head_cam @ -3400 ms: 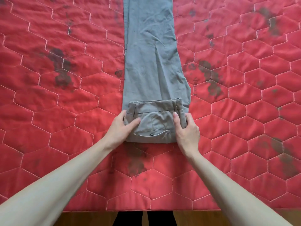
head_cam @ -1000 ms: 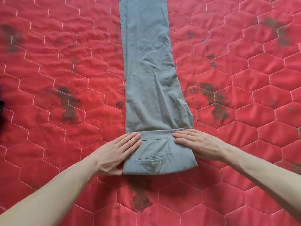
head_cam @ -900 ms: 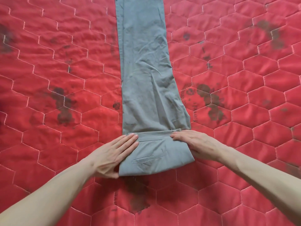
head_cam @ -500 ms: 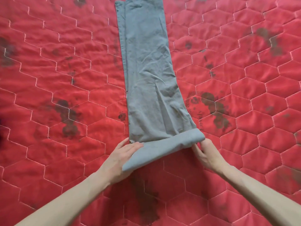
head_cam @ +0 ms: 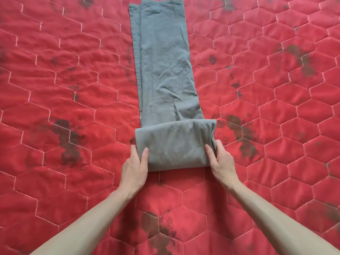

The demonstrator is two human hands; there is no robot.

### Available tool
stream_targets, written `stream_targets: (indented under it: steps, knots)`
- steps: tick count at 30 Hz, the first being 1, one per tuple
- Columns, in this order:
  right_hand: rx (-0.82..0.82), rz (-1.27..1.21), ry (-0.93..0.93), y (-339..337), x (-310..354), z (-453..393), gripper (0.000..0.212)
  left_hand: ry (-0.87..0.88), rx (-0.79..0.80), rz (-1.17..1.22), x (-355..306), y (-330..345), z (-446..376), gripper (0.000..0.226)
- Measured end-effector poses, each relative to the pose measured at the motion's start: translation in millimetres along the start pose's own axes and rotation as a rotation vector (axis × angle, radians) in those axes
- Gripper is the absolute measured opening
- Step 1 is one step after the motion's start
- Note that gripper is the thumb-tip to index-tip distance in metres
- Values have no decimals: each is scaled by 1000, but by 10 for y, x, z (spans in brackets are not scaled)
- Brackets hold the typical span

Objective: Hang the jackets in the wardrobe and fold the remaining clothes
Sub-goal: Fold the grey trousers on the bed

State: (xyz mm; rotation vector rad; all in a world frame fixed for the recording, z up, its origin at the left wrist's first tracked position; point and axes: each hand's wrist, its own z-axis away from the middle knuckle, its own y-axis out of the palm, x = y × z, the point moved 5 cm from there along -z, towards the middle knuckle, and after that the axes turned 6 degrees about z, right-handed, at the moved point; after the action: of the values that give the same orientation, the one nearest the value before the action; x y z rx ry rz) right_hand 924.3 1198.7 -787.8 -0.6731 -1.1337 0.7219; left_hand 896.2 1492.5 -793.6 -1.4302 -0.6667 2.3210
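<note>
One pair grey trousers (head_cam: pixel 165 74) on red quilt (head_cam: pixel 55 107), near end rolled. My left hand (head_cam: pixel 135 168) and right hand (head_cam: pixel 221 161), two, each pinch roll's side edge.

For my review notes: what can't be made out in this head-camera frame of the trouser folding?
- Grey cotton trousers: waistband and pocket hidden inside the folded bundle.
- Left hand and right hand: fingers hidden by the bundle's ends.
- Wardrobe, jackets: outside the frame.
- Red quilted bedcover: cut off by the frame edges.
</note>
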Motion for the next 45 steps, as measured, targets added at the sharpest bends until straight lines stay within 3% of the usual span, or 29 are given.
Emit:
stream_targets:
  steps: [8, 13, 14, 16, 18, 20, 23, 28, 32, 37, 40, 43, 45]
  knots:
    - [-89, 228, 270, 102, 84, -251, 42, -103, -148, -280, -177, 73, -225, 40]
    - [-328, 30, 477, 91, 93, -237, 16, -238, -326, -127, -187, 40, -178, 44]
    - [-387, 53, 414, 55, 114, -261, 19, -164, -395, -116, -240, 28, -153, 47]
    - [-447, 212, 106, -29, 251, -337, 34, 72, -443, -229, -403, 66, -112, 52]
    - [-349, 342, -311, 3, 410, -403, 49, 350, -293, -447, -513, 245, -119, 57]
    - [-156, 425, -557, 111, 432, -433, 62, 520, -100, -621, -464, 429, -179, 64]
    - [43, 480, -585, 241, 299, -485, 79, 542, 45, -695, -320, 508, -298, 76]
    - [105, 604, -605, 272, 270, -513, 105, 632, 179, -750, -322, 467, -325, 111]
    - [194, 708, -768, 169, 264, -461, 124, 758, 354, -974, -251, 306, -317, 122]
    - [294, 931, -841, 113, 264, -431, 135, 688, 307, -1049, -230, 327, -186, 80]
    - [228, 923, -754, 148, 319, -351, 115, 572, 309, -1024, -307, 365, -75, 71]
    - [104, 822, -720, 126, 352, -204, 73, 520, 331, -987, -408, 319, -27, 73]
    - [79, 739, -713, 73, 352, -120, 64, 494, 378, -974, -477, 250, 10, 85]
